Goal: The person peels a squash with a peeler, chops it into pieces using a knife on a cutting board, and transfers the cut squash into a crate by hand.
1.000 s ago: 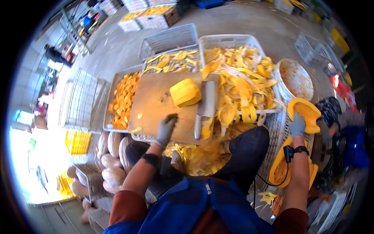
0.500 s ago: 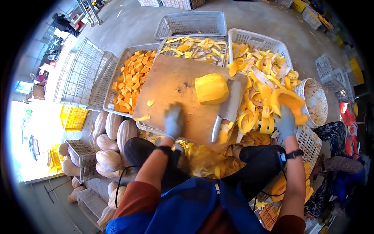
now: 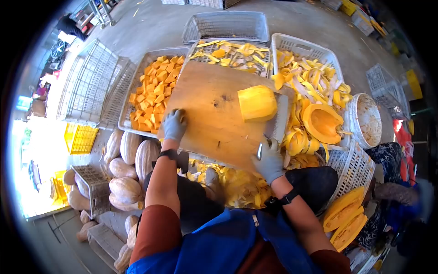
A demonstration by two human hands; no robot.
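My gloved left hand [image 3: 175, 125] is at the left edge of the wooden cutting board [image 3: 200, 100], fingers bent and slightly apart; nothing shows in them. My gloved right hand [image 3: 269, 161] is closed around the handle of a broad-bladed knife [image 3: 282, 119] near the board's front right corner. The blade lies on the board, partly hidden behind a peeled pumpkin piece [image 3: 257, 103]. To the right, a hollowed pumpkin end [image 3: 320, 123] rests on a heap of peel [image 3: 315, 86].
A crate of orange pumpkin cubes [image 3: 157, 91] stands left of the board. Behind it is a crate topped with peel strips [image 3: 232, 55]. A white bucket [image 3: 366, 119] is at the right. Whole pumpkins [image 3: 126, 190] lie at the lower left, halved pumpkins [image 3: 343, 210] at the lower right.
My right hand has let go of the hollowed pumpkin end on the peel heap and taken the knife handle. My left hand moved left to the board's edge; the small scraps there are gone.
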